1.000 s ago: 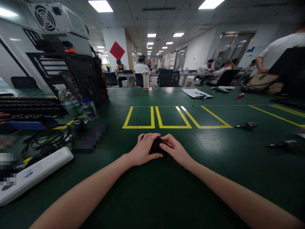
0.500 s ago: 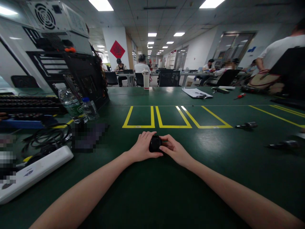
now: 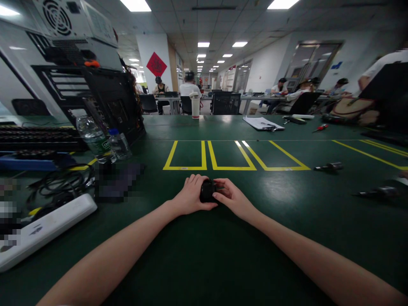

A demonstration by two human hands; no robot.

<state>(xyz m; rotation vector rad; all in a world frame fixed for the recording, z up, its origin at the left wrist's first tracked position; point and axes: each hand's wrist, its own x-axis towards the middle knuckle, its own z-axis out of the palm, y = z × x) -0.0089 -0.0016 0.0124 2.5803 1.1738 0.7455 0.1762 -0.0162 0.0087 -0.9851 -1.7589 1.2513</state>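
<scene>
A small black rounded object (image 3: 208,191) sits between my hands on the green table (image 3: 204,255); its exact kind does not show. Around its left side curl the fingers and thumb of my left hand (image 3: 191,196), closed on it. From the right, my right hand (image 3: 234,196) grips the same object with thumb and fingertips. Parts of the object are covered by the fingers. Just beyond the hands, yellow tape outlines (image 3: 185,168) mark the table top.
To the left are a white power strip (image 3: 60,225), black cables (image 3: 60,182), a large plastic bottle (image 3: 94,138), a smaller blue-capped bottle (image 3: 119,144) and a computer case (image 3: 111,102). Two dark drill-like tools (image 3: 330,166) lie right. A clipboard (image 3: 263,123) and cup (image 3: 195,106) stand farther back.
Both hands stay on the black object with barely any movement. The view has shifted slightly. At the far right, a person in a white top has moved further out of view.
</scene>
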